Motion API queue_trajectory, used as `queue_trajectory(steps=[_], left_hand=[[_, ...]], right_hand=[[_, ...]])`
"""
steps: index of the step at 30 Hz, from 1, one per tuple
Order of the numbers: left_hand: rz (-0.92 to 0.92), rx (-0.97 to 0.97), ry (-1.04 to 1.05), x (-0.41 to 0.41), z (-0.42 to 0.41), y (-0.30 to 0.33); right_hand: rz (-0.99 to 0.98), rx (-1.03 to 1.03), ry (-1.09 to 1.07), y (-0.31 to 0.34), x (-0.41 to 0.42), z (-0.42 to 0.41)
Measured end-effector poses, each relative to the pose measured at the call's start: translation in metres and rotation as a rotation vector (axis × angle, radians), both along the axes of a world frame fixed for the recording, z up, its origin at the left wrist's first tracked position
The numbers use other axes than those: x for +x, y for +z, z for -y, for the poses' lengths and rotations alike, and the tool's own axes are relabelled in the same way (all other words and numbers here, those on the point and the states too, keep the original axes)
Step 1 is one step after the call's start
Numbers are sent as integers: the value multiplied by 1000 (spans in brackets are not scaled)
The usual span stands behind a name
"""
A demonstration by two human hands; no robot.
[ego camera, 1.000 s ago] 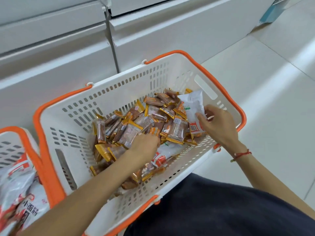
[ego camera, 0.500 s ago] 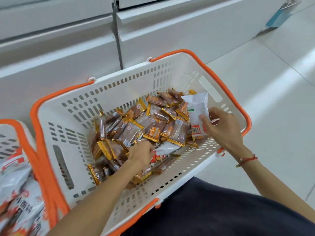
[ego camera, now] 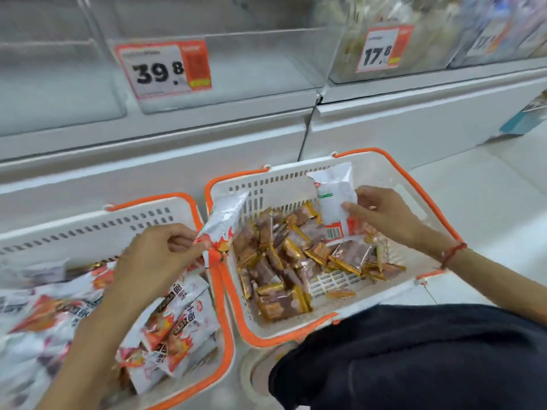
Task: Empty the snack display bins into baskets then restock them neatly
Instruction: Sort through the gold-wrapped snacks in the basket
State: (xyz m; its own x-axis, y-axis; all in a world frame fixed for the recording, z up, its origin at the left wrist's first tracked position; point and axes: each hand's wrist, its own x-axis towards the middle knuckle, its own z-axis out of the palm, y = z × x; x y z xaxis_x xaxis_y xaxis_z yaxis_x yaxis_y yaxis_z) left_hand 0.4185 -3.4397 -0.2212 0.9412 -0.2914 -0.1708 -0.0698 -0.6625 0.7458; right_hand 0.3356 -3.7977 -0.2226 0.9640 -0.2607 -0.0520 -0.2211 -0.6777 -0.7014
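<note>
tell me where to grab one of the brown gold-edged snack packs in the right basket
Take a brown pack from the near pile by its gold crimped end, coming straight down from above. The packs lie flat and overlapping, so only edges stick out for a grip, and the basket wall blocks a sideways reach. Both hands hold white packets now.

The left basket (ego camera: 177, 202) runs off the picture's left and bottom edges, and the white-and-red packets (ego camera: 174, 321) in it are smeared so their print cannot be read. The small print on the 39.8 price tag (ego camera: 164, 68) is illegible. The display bins (ego camera: 488, 28) at upper right are blurred, their contents unidentifiable.
</note>
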Motion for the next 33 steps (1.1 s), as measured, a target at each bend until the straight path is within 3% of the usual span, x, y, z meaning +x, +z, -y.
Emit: queue_trajectory(steps=[8,12,14,16,20,22,25,29,31,33], left_hand=[[184,313,344,-8,-98,-10],[101,429,310,-16,-108,-45],[22,510,232,-19,-112,-54],[61,490,246,-16,-113,-50],[260,373,259,-4,-87,-27],[313,284,191,4,-51,-16],[370,194,8,14,22,-14],[297,204,-367,30,121,-53],[265,327,-564,41,158,-87],[239,485,-709,54,184,-120]], right_hand=[[-36,210,316,20,60,-169],[-19,-17,376,-26,78,-257],[-125,-241,475,-54,81,-275],[-219,-398,532,-65,80,-275],[12,-522,702,-35,64,-239],[137,-511,783,-12,52,-202],[156,-625,805,-2,36,-119],[-322,-672,487,-34,23,-2],[-513,-664,314,-61,19,45],[-587,-611,146,-87,18,80]])
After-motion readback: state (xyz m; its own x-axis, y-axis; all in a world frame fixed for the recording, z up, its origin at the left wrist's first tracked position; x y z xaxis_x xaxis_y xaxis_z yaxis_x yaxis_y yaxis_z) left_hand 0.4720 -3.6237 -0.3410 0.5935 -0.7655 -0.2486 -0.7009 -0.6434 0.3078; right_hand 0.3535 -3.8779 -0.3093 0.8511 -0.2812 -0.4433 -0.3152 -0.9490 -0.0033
